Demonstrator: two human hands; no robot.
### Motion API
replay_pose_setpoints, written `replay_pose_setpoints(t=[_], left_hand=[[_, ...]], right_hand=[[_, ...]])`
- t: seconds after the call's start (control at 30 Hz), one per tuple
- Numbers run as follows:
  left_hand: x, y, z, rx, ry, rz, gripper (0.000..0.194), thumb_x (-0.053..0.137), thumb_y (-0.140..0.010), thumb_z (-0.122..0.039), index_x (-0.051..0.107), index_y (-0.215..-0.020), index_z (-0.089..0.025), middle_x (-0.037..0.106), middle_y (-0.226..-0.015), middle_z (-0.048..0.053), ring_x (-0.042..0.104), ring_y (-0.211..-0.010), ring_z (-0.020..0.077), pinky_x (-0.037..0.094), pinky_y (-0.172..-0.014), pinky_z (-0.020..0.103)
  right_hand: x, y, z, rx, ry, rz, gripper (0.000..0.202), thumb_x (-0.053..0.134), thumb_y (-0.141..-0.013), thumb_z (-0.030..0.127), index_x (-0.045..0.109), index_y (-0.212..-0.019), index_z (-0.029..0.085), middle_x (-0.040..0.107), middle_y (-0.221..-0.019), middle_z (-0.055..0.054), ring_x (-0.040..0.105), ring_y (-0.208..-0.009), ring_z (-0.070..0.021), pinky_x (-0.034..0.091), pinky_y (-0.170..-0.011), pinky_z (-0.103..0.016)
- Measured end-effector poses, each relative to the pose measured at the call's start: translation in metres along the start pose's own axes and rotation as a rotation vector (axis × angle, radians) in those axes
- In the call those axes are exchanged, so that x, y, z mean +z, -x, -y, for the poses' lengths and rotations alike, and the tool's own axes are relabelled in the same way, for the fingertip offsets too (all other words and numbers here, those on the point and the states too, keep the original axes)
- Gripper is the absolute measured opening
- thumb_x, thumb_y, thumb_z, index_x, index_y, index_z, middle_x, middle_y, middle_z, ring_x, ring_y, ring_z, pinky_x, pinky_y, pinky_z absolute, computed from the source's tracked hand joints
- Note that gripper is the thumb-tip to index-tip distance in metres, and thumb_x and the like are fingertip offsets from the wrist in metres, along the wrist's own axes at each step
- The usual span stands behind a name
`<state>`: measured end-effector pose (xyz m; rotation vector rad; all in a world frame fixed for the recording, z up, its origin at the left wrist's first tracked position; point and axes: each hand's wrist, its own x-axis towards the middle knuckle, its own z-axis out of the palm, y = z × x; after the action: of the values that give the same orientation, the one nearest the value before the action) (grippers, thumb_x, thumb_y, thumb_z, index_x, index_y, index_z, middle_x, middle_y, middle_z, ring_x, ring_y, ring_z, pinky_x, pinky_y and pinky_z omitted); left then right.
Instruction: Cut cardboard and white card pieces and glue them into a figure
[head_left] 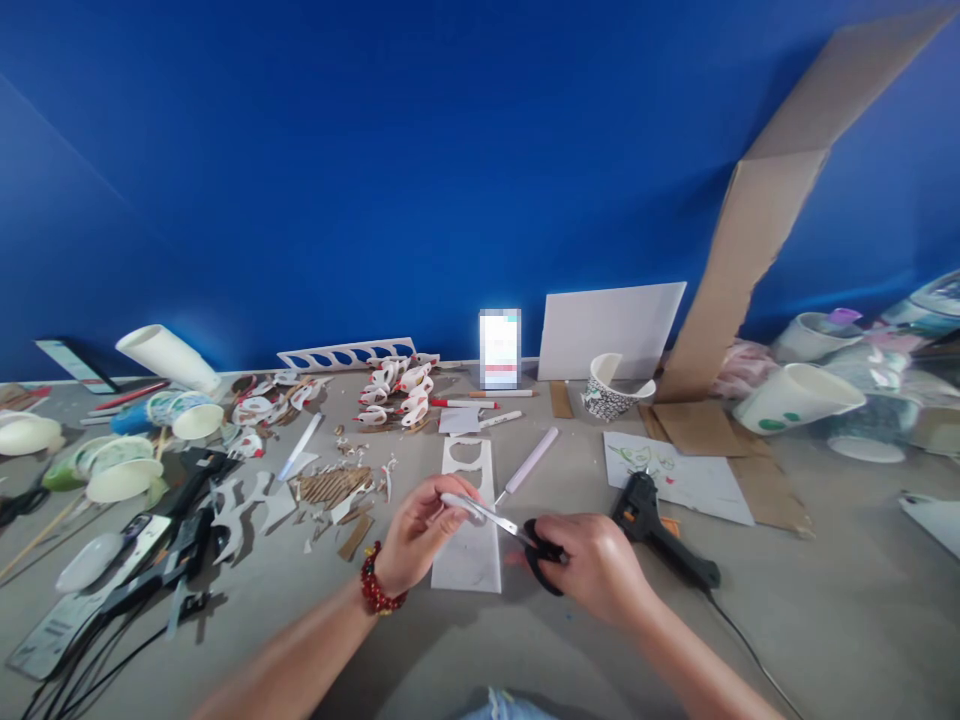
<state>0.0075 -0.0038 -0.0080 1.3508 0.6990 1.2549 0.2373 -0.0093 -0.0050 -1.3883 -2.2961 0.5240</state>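
My left hand, with a red bead bracelet at the wrist, pinches a small white piece between thumb and fingers. My right hand grips black-handled scissors, whose blades reach left to the white piece. How far the blades are apart is too small to tell. Beneath my hands lies a white board strip with cut-out holes at its far end. A lilac pen-like tool rests just beyond, to the right of the strip.
A black glue gun with a cable lies right of my hands, near a drawing sheet. Cardboard scraps lie left. Paper cups, cables and a power strip flank the table. A lit screen stands at the wall.
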Motion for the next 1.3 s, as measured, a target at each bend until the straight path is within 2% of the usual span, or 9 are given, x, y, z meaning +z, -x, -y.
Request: replay_pose_setpoints(t=[0.3,0.67,0.83,0.93,1.03,1.13,1.3], left_hand=[[-0.001,0.000,-0.001,0.022,-0.056,0.013,0.011,0.056,-0.092,-0.017,0.066,-0.097,-0.020,0.065,-0.094,0.005,0.060,-0.085,0.0143,0.048,-0.076,0.024],[-0.003,0.000,-0.001,-0.017,-0.119,0.021,0.008,0.057,-0.092,-0.021,0.064,-0.095,-0.017,0.063,-0.093,0.006,0.059,-0.079,0.0143,0.048,-0.071,0.025],[-0.004,0.000,0.001,-0.049,-0.085,0.024,0.009,0.057,-0.092,-0.022,0.064,-0.094,-0.017,0.062,-0.095,0.007,0.059,-0.082,0.0156,0.048,-0.074,0.027],[-0.002,-0.001,0.003,-0.061,-0.014,0.006,0.006,0.058,-0.091,-0.021,0.062,-0.091,-0.017,0.062,-0.095,0.007,0.059,-0.084,0.0161,0.048,-0.074,0.027],[0.001,-0.003,0.006,-0.122,0.155,-0.042,0.004,0.061,-0.089,-0.020,0.058,-0.089,-0.018,0.060,-0.094,0.005,0.059,-0.080,0.0146,0.048,-0.070,0.026],[0.003,-0.003,0.006,-0.202,0.291,-0.088,0.008,0.063,-0.087,-0.020,0.056,-0.088,-0.018,0.058,-0.094,0.003,0.059,-0.077,0.0129,0.048,-0.068,0.024],[0.006,-0.004,0.005,-0.278,0.410,-0.094,0.013,0.067,-0.084,-0.021,0.055,-0.088,-0.018,0.059,-0.097,0.003,0.059,-0.077,0.0119,0.049,-0.069,0.024]], right_hand=[[-0.007,-0.001,0.004,0.016,-0.004,0.087,0.036,0.067,-0.076,0.045,0.049,-0.057,0.020,0.058,-0.054,0.002,0.052,-0.051,-0.0124,0.024,-0.052,-0.024],[0.000,-0.002,-0.005,0.006,0.067,0.037,0.037,0.065,-0.077,0.040,0.046,-0.053,0.019,0.056,-0.050,0.001,0.049,-0.048,-0.0118,0.020,-0.051,-0.026],[0.003,-0.003,-0.008,0.059,-0.017,0.033,0.040,0.061,-0.081,0.039,0.043,-0.052,0.019,0.054,-0.050,0.001,0.045,-0.048,-0.0119,0.021,-0.050,-0.025],[0.002,-0.005,-0.011,0.133,-0.111,0.047,0.039,0.059,-0.082,0.044,0.045,-0.055,0.020,0.055,-0.053,0.000,0.045,-0.050,-0.0128,0.025,-0.049,-0.024],[0.002,-0.008,-0.011,0.177,-0.183,0.092,0.032,0.059,-0.082,0.046,0.053,-0.065,0.020,0.059,-0.059,0.000,0.047,-0.050,-0.0134,0.029,-0.048,-0.023],[0.003,-0.008,-0.008,0.177,-0.268,0.137,0.030,0.059,-0.083,0.047,0.058,-0.071,0.019,0.058,-0.058,0.000,0.047,-0.051,-0.0132,0.032,-0.048,-0.023],[0.006,-0.007,0.000,0.143,-0.359,0.158,0.032,0.058,-0.084,0.044,0.056,-0.067,0.018,0.055,-0.057,0.002,0.046,-0.051,-0.0120,0.032,-0.049,-0.022]])
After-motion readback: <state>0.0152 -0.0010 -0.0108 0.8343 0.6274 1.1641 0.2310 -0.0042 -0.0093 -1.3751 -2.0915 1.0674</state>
